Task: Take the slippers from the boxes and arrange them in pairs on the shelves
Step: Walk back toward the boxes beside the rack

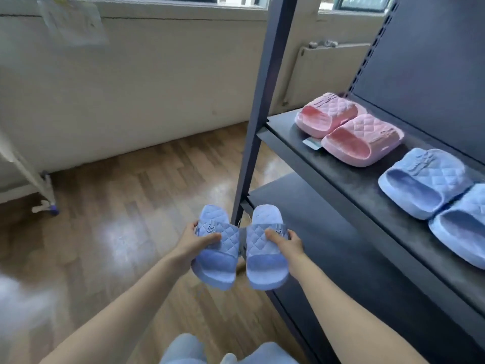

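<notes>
We cannot see the fingertips of the left hand [191, 241] or the right hand [287, 241], which lie hidden behind the held blue slippers [220, 258]. The right frame edge cuts off the outermost blue slipper [464, 227] on the shelf [341, 177]. A pink slipper [362, 139] covers part of a tag [312, 143], its print too small to read. We cannot identify the white blur [21, 306] at lower left

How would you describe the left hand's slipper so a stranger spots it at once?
Find the dark shelf unit on the right. By its front post, over the wooden floor, two blue slippers are held. Yours is the left slipper, gripped by the left hand; its twin is in the right hand.
</notes>
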